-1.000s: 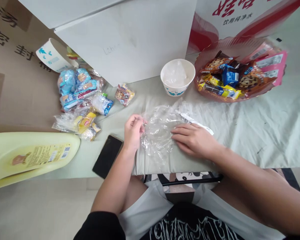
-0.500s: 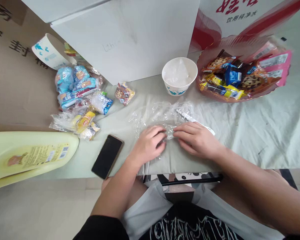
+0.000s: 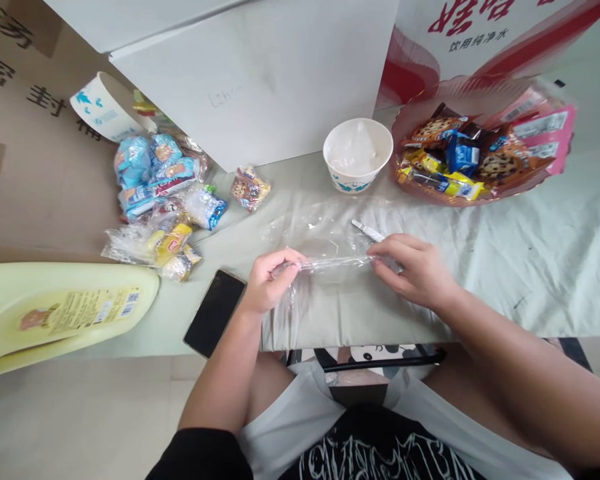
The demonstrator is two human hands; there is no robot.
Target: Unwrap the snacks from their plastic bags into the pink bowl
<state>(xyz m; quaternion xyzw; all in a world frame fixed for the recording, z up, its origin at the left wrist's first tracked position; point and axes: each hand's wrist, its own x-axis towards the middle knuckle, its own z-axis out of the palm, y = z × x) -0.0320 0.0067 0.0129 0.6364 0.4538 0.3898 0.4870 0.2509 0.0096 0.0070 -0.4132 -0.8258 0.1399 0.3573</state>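
A thin clear plastic sheet (image 3: 325,233) lies spread and wrinkled on the cloth before me; whether it is a bag or loose film I cannot tell. My left hand (image 3: 267,280) pinches its near edge at the left. At the other end of that edge, my right hand (image 3: 414,270) pinches it too, so the edge runs taut between them. A slim white-handled knife (image 3: 367,230) lies by my right fingertips, its handle partly hidden under that hand. Farther back stands a white paper bowl (image 3: 357,180) with clear plastic inside.
Wrapped snacks fill a pink scalloped basket (image 3: 405,187) at the back right. Bagged snacks (image 3: 160,173) lie at the left, near a tipped paper bowl (image 3: 97,110). A phone (image 3: 213,313) and a pale yellow bottle (image 3: 80,280) rest at left. Boxes (image 3: 280,73) stand behind.
My hands have moved apart, left hand leftward and right hand slightly rightward. The sheet's near edge is now drawn straight between them, where before it was bunched. More of the sheet shows.
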